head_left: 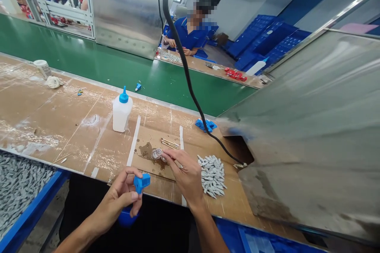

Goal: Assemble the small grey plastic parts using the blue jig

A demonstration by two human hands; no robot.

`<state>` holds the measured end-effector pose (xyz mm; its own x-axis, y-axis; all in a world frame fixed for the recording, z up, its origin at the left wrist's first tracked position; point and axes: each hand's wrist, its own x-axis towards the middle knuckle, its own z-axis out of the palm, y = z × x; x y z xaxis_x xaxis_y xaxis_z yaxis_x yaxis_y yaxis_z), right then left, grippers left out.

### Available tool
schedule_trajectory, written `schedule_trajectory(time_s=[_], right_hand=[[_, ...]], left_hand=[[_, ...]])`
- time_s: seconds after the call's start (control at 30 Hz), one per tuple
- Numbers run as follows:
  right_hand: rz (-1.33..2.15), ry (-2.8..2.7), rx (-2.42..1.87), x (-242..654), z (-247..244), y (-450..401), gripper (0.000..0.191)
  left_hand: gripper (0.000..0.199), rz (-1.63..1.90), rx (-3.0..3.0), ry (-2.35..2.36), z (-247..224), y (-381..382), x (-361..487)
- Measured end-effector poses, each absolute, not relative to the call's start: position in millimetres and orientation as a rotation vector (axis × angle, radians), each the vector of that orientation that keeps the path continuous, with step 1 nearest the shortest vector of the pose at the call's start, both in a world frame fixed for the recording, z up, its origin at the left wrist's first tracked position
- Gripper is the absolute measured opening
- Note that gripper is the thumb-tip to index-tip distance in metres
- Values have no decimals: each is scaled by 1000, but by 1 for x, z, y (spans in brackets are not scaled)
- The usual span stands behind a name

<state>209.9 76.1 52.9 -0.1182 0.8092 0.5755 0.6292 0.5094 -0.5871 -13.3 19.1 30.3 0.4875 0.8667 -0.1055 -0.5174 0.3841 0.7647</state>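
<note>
A: What did the hands have?

B: The left hand [117,197] was curled round a blue plastic block [141,183], its thumb and fingers closed on the sides. The right hand [187,176] had its fingertips [170,155] pressed together at a shiny metal ring [157,153], though I couldn't tell whether they pinched it.

A: Where was that ring?

B: On a brown cardboard sheet [143,167] near the worktop's [50,106] front edge, on a dark stain [145,151], with thin brass pins [170,143] just behind it.

A: What could go wrong?

B: If that stain was wet, the smooth ring might slip and roll away. The black cable [198,115] hung down onto the worktop, so a snag could drag it through the loose pile of ridged grey plastic pieces [212,176] and scatter them. A careless elbow could also tip the tall, soft white squeeze bottle [122,114].
</note>
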Motion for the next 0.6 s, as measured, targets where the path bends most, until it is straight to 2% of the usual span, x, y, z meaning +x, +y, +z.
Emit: schedule_trajectory(time_s=[0.2, 0.33, 0.5, 0.6], right_hand=[[178, -1888, -1203, 207, 45, 84, 14], [204, -1884, -1225, 206, 46, 82, 14], [215, -1700, -1277, 203, 52, 72, 12], [350, -1542, -1308, 199, 55, 62, 10]], left_hand=[[22, 937, 833, 736, 31, 19, -7], [42, 934, 867, 843, 31, 22, -5], [30, 981, 672, 697, 24, 31, -1], [26, 957, 689, 654, 22, 35, 1]])
